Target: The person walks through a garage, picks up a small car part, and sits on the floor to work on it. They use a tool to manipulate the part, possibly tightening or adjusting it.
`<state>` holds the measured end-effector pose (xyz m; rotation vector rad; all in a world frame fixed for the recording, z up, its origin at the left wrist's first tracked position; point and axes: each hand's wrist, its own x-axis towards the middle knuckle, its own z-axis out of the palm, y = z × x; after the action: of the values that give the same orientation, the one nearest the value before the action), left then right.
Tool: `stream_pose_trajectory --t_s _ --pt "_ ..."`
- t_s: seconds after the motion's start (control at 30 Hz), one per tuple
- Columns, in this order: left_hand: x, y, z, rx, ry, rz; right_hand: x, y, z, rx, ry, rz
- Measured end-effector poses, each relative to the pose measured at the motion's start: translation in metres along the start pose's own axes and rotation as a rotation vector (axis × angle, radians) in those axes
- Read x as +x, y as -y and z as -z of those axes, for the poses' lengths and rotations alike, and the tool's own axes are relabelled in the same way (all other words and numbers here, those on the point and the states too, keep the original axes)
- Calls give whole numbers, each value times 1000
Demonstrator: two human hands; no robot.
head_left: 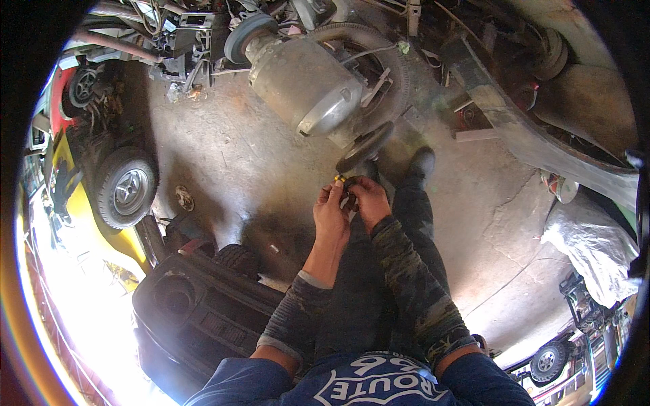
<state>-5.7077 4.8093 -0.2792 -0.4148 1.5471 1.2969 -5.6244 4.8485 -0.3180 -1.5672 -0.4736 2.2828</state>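
Note:
My left hand point(331, 208) and my right hand point(368, 198) meet close together in front of me, both with bent fingers. Between their fingertips is a small yellow and dark piece point(340, 178), too small to name. The left thumb and fingers pinch it, and the right fingers close on its dark part. Just beyond the hands is the near wheel point(365, 147) of a bench grinder point(305, 84) with a big grey motor body. Its other wheel point(249, 37) is at the far left end.
A large tyre point(396, 81) lies behind the grinder. To the left stands a yellow vehicle body point(88, 203) with a wheel point(127, 188). A black moulded panel point(203, 304) is at near left. A long grey metal beam point(514, 122) and silvery sheeting point(592, 237) are on the right.

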Motion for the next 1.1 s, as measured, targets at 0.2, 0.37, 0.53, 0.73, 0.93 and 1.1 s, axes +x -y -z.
stream_pose_trajectory --t_s 0.2,0.37,0.53,0.73,0.93,1.1 --pt "-1 -2 -6 9 -38 -24 0 2 0 17 32 -28" --pt "-1 -4 -10 42 -58 -69 -1 5 -1 72 44 -58" --pt "-2 -4 -8 40 -22 -37 -2 6 -1 91 36 -79" --pt "-4 -6 -8 47 -23 -23 -4 9 -3 96 23 -93" --pt "-3 -7 -11 65 -50 -27 -5 11 -4 118 17 -109" --pt "-3 -7 -12 62 -42 -11 -5 8 -1 123 48 -114"
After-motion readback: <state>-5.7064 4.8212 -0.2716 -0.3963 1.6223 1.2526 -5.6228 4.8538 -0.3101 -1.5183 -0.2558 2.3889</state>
